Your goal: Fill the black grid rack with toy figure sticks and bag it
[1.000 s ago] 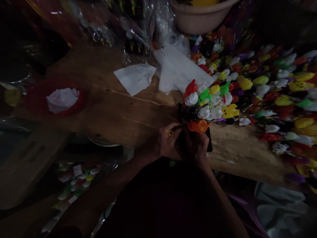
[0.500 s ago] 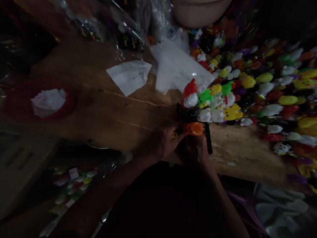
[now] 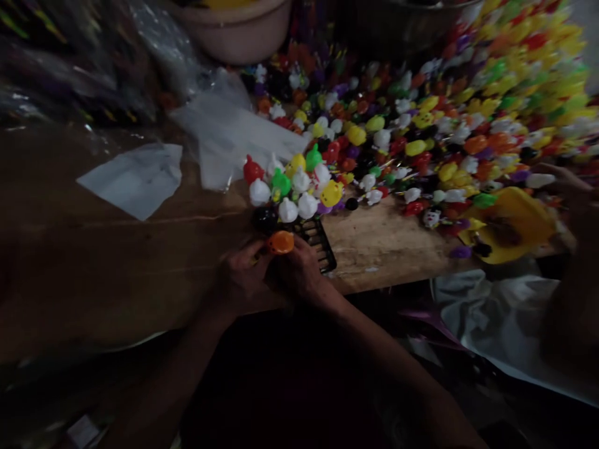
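Observation:
My left hand [image 3: 241, 271] and my right hand [image 3: 303, 269] meet at the front edge of the wooden table, fingers closed around a small orange plastic toy figure [image 3: 281, 242] with dark face markings. Its lower part is hidden by the fingers. A bit of yellow shows by my left fingers. Just beyond stands a black slotted rack [image 3: 321, 243], its far part covered by toy figures in several colours, among them a white figure [image 3: 307, 204], a green figure [image 3: 281, 182] and a yellow figure [image 3: 331, 193].
Loose toy figures [image 3: 416, 148] are heaped across the right and back. Clear plastic bags [image 3: 248, 134] and a paper sheet [image 3: 135, 178] lie left. A pink basin [image 3: 238, 28] stands behind. At right, another person's hand [image 3: 566, 178] is near a yellow bowl [image 3: 519, 227].
The view has swung right, bringing the yellow bowl and the other person's arm into sight, while the red bowl at left has gone out. Both hands still hold the orange figure.

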`<state>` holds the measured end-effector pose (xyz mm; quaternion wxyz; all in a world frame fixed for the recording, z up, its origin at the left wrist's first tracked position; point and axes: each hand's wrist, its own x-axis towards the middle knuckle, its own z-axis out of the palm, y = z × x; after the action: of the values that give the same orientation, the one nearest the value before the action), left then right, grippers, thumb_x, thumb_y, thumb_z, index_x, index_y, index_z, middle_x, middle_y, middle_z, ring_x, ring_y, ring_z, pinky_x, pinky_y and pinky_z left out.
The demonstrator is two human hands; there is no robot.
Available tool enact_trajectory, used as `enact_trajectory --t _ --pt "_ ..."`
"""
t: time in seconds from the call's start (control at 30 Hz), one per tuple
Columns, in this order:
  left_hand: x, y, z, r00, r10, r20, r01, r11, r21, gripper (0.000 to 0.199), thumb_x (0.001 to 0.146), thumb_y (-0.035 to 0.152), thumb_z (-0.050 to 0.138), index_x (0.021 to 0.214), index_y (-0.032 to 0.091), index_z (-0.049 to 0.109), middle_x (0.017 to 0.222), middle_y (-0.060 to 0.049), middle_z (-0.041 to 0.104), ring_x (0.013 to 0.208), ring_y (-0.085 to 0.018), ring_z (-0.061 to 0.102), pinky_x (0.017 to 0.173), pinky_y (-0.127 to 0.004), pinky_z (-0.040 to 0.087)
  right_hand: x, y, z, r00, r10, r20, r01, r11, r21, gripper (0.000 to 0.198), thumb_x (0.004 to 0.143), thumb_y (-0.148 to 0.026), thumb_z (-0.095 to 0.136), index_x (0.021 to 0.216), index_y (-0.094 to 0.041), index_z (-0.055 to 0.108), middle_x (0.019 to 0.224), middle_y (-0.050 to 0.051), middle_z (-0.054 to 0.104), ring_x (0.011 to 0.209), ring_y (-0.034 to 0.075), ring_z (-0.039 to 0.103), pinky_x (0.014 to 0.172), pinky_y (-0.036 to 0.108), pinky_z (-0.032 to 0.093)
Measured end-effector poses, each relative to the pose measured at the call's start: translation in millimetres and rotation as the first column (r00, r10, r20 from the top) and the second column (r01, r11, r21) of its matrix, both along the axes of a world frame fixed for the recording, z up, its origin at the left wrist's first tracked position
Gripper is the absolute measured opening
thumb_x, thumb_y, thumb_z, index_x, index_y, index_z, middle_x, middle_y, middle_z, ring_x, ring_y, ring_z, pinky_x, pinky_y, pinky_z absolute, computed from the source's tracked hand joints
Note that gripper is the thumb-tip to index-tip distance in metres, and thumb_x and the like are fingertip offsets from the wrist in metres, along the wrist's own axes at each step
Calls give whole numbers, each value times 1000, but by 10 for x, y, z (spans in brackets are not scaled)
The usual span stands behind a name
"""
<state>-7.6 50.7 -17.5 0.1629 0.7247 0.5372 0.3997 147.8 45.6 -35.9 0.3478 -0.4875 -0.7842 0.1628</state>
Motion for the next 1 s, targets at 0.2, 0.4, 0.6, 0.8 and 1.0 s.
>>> enact_trajectory --t 0.2,0.4,0.6,0.8,1.0 --pt "-2 30 -95 998 27 -56 -18 990 142 48 98 56 48 87 19 75 78 -7 75 64 -17 67 60 -24 47 -59 56 -19 1000 -19 0 19 998 -61 20 95 -16 46 98 -17 67 101 11 66 88 20 63 77 30 53" --pt "59 -11 -108 981 154 -118 -161 985 -58 33 90 49 62 90 18 74 73 -6 73 63 -18 66 61 -25 46 483 -126 243 998 -63 -28 66 991 121 30 101 -26 45 122 -18 65 123 12 66 110 19 64 92 29 55" --pt "113 58 -2 968 129 -217 -211 888 -409 23 83 44 67 86 22 75 66 -4 70 65 -22 67 58 -26 46 1823 606 891 828 -479 292 450 878 163 38 98 -20 40 120 -20 70 123 16 66 106 27 62 92 41 52" --pt "112 39 -58 950 82 -302 -224 853 -472 24 86 42 60 81 23 74 69 -5 70 71 -24 69 60 -27 48 2161 1320 906 596 -419 685 488 867 106 33 93 -19 53 120 -17 72 136 18 58 118 31 50 97 44 40" --pt "64 22 -142 950 204 -237 -251 949 -192 32 83 53 68 72 23 68 59 -3 63 58 -22 63 50 -28 44 2160 1054 832 701 -494 514 442 867 230 27 98 -33 52 106 -19 74 113 13 69 103 27 55 89 40 40"
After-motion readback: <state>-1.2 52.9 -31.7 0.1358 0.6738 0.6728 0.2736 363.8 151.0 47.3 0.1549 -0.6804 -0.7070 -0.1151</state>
